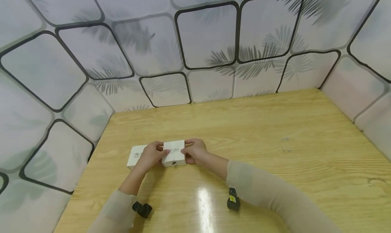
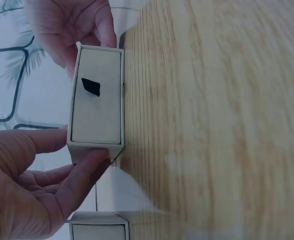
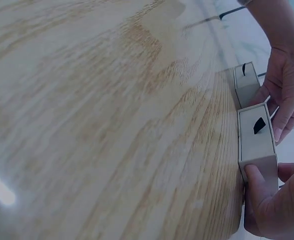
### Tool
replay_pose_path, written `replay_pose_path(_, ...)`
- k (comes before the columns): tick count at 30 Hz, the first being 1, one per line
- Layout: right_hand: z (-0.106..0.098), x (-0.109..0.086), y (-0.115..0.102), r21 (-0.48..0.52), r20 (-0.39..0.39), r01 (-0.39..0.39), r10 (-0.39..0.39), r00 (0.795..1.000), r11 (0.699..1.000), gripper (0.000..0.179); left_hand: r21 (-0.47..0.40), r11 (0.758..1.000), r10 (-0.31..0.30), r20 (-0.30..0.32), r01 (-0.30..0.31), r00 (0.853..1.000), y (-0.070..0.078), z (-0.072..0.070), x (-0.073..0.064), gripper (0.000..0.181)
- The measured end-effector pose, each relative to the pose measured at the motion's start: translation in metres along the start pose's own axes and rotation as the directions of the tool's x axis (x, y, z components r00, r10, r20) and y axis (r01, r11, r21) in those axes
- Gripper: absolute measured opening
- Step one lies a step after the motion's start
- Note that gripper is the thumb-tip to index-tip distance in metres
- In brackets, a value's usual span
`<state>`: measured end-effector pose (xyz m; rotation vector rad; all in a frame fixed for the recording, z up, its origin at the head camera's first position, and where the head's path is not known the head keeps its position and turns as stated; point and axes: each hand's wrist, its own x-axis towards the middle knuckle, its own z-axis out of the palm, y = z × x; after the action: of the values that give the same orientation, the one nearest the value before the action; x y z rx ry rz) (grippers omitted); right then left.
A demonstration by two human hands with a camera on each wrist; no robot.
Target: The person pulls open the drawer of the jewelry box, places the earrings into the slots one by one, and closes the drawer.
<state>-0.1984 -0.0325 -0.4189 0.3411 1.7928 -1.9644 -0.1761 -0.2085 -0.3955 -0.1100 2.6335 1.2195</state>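
A small white drawer box [image 1: 174, 153] with lettering on its lid and a black pull tab sits on the table between both hands. My left hand [image 1: 151, 155] grips its left side, thumb near the top edge and fingers behind. From the right, my right hand [image 1: 195, 150] holds the opposite side with thumb and fingers. The drawer front [image 2: 97, 120] is flush with its sleeve in the left wrist view. A second white box [image 1: 134, 156] of the same kind lies just left, partly hidden behind my left hand.
Several tiny shiny pieces [image 1: 287, 149] lie on the right part of the wooden table [image 1: 244, 124]. Patterned fabric walls [image 1: 207, 36] stand along its back and sides. A black camera [image 1: 142, 210] is strapped by the left sleeve, another [image 1: 233, 199] by the right.
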Motion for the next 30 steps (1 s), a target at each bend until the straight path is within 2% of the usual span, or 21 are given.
replay_pose_path(5, -0.003, -0.001, 0.000, 0.012, 0.011, 0.015, -0.015, 1.000, 1.000, 0.052, -0.049, 0.999, 0.018, 0.006, -0.017, 1.000, 0.000, 0.001, 0.002, 0.053)
replay_pose_path(12, -0.010, 0.002, 0.002, 0.004, -0.001, 0.009, -0.009, 1.000, 1.000, 0.051, -0.086, 0.996, -0.011, 0.004, 0.012, 1.000, -0.003, 0.007, 0.008, 0.049)
replay_pose_path(18, -0.016, 0.001, 0.000, 0.003, -0.005, -0.011, 0.012, 1.000, 1.000, 0.051, -0.166, 0.985, -0.037, 0.018, 0.039, 0.999, -0.003, 0.010, 0.012, 0.050)
replay_pose_path(30, -0.025, 0.001, -0.002, 0.001, -0.024, -0.025, 0.025, 0.999, 1.000, 0.050, -0.241, 0.968, -0.058, 0.036, 0.065, 0.998, 0.004, 0.017, 0.014, 0.050)
